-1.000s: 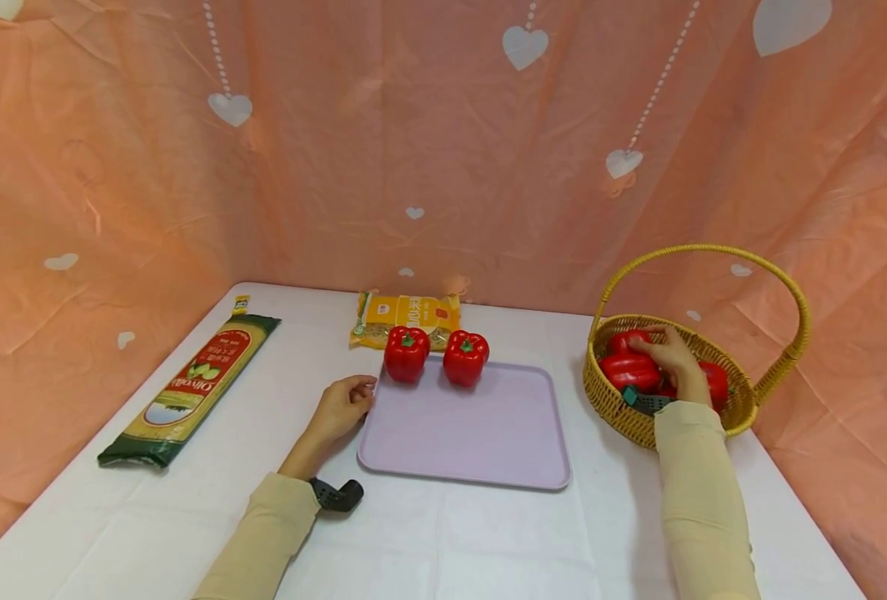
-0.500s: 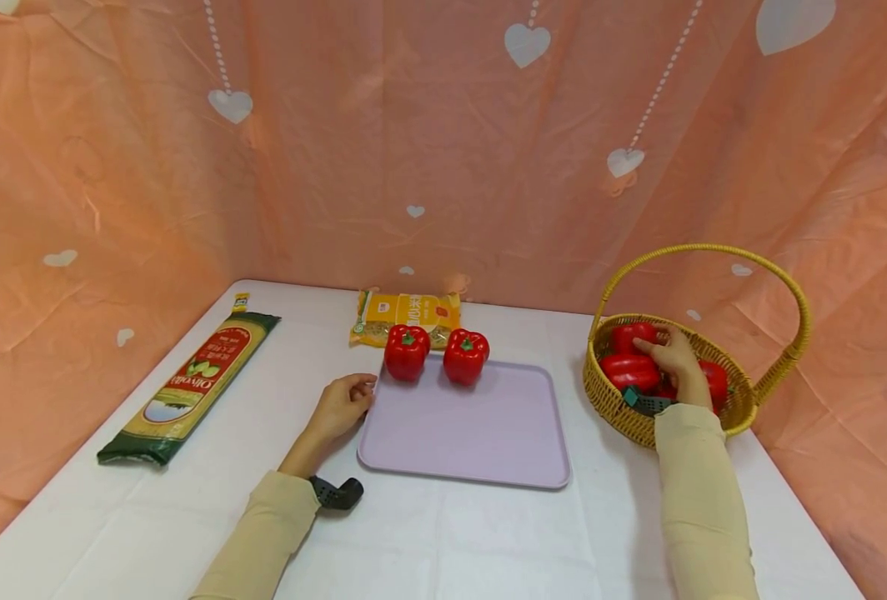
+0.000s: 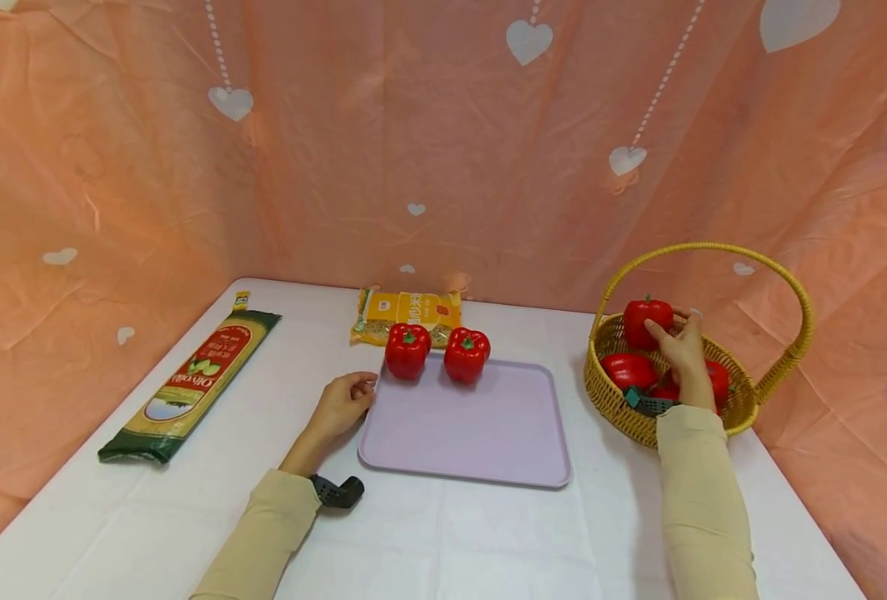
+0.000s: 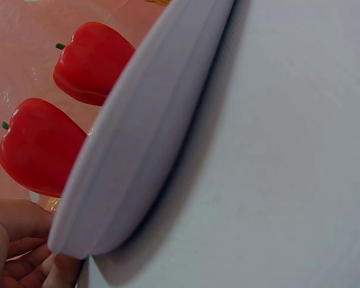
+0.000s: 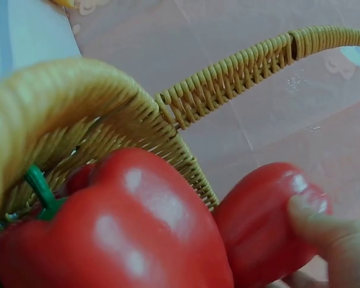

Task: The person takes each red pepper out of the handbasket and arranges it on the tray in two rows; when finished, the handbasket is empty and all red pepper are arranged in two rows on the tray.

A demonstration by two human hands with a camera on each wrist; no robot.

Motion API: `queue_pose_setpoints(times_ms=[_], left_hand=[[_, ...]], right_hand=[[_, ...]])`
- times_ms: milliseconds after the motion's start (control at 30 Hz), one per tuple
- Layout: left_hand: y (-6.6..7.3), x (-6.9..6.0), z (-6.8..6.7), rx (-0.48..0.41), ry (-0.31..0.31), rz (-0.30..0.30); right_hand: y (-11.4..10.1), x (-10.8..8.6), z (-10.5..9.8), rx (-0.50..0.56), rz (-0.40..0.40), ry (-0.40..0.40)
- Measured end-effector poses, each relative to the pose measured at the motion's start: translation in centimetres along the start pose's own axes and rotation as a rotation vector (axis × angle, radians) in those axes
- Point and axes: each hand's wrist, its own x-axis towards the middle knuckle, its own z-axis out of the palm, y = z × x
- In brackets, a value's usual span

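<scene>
My right hand (image 3: 685, 352) grips a red bell pepper (image 3: 644, 321), thumb on its near side, at the back of the wicker basket (image 3: 599, 398). That pepper stands upright, its green stem at the top. Other red peppers lie in the basket, among them a pepper (image 3: 628, 370) at the front left; in the right wrist view a large pepper (image 5: 126, 228) fills the foreground. My left hand (image 3: 343, 408) holds the left edge of the lilac tray (image 3: 473, 433), its fingertips partly hidden by the rim in the left wrist view. Two red peppers (image 3: 407, 354) stand side by side at the tray's back edge.
A yellow bag of millet (image 3: 413, 312) lies behind the tray. At the left is a long green and gold pasta packet (image 3: 192, 385). The basket's tall handle (image 3: 714, 247) arches over its opening. An orange curtain (image 3: 443, 150) hangs behind the white table.
The pepper in my right hand has risen from among the others in the basket and now stands upright. My left hand and the tray have stayed in place.
</scene>
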Motion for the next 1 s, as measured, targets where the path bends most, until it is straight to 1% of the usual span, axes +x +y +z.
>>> queue_pose_setpoints(times_ms=[100, 200, 367, 467, 567, 633, 700, 767, 867, 1000], left_hand=[[0.0, 0.0, 0.0, -0.003, 0.0, 0.011], [0.0, 0.0, 0.0, 0.002, -0.003, 0.014], [0.0, -0.1, -0.1, 0.006, -0.005, 0.015], [0.1, -0.1, -0.1, 0.007, -0.006, 0.009], [0.0, -0.1, -0.1, 0.012, -0.004, 0.001], [0.0, 0.0, -0.1, 0.015, -0.001, 0.001], [0.0, 0.0, 0.0, 0.021, 0.01, 0.018], [0.0, 0.0, 0.0, 0.028, 0.018, 0.039], [-0.1, 0.0, 0.0, 0.035, 0.03, 0.063], [-0.1, -0.1, 0.0, 0.038, 0.028, 0.061]], right_hand=[[-0.6, -0.1, 0.0, 0.048, -0.04, 0.063], [-1.3, -0.3, -0.2, 0.107, -0.053, 0.076], [-2.4, -0.9, -0.9, 0.14, -0.033, 0.04], [-2.9, -1.2, -1.1, 0.153, -0.044, -0.003], [-3.2, -1.4, -1.3, 0.118, -0.072, -0.06], [-3.4, -1.7, -1.4, 0.052, -0.094, -0.094], [-3.6, -2.0, -1.5, -0.027, -0.107, -0.129], [-3.8, -2.3, -1.5, -0.075, -0.109, -0.162], [-4.2, -2.9, -1.4, -0.086, -0.122, -0.199], [-4.7, -3.9, -0.9, -0.055, -0.177, -0.227]])
